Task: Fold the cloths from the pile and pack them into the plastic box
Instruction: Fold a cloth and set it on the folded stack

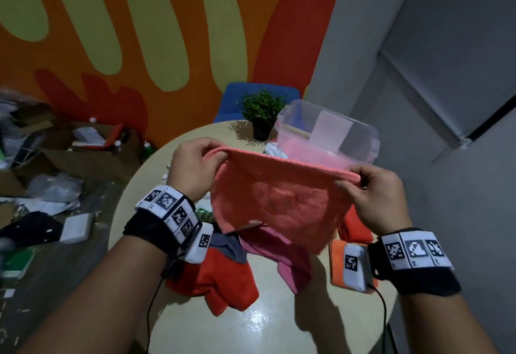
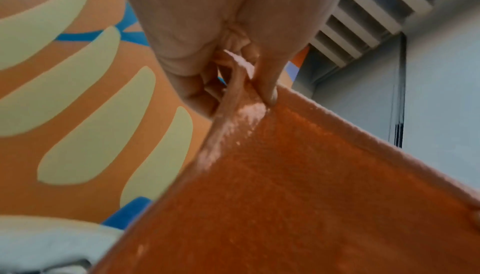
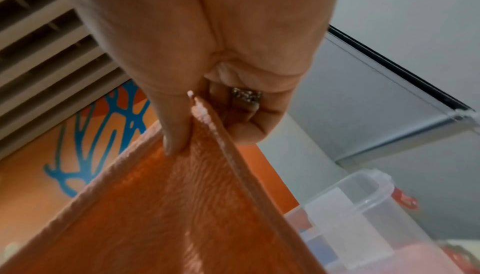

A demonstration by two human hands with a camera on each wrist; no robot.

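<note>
I hold a salmon-orange cloth spread in the air above the round table. My left hand pinches its upper left corner, my right hand its upper right corner. In the left wrist view the thumb and fingers clamp the cloth hem. The right wrist view shows the same pinch on the cloth. Under it lies the pile: red, pink, grey and orange cloths. The clear plastic box stands behind, with pink cloth inside.
A small potted plant stands at the table's far edge, in front of a blue chair. A white cloth lies beside the box. Cardboard boxes and litter cover the floor on the left. A grey wall is at right.
</note>
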